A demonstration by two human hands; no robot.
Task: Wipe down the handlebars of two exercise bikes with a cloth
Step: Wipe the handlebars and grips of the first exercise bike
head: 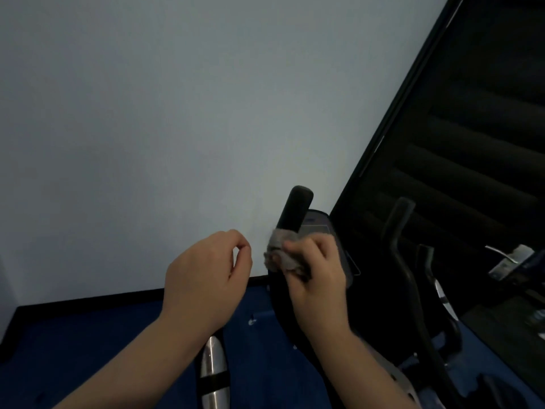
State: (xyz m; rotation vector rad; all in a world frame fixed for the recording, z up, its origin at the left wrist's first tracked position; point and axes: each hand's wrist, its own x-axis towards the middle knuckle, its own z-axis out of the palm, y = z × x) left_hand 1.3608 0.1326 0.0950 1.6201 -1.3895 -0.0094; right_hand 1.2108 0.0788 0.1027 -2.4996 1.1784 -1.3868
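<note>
A black foam-covered handlebar (295, 209) of an exercise bike rises upright near the middle of the view. My right hand (317, 271) grips a grey cloth (280, 252) wrapped around the bar just below its top grip. My left hand (208, 271) hovers to the left of the bar, apart from it, fingers loosely curled and holding nothing. A second black handlebar (398, 219) stands to the right. The bike's console (317, 224) is partly hidden behind the first bar and my right hand.
A pale wall fills the upper left. A dark window with blinds (472, 128) runs along the right. Blue carpet (88, 349) covers the floor, with a silver and black foot bar (213, 370) below. A door handle (501, 255) shows at the far right.
</note>
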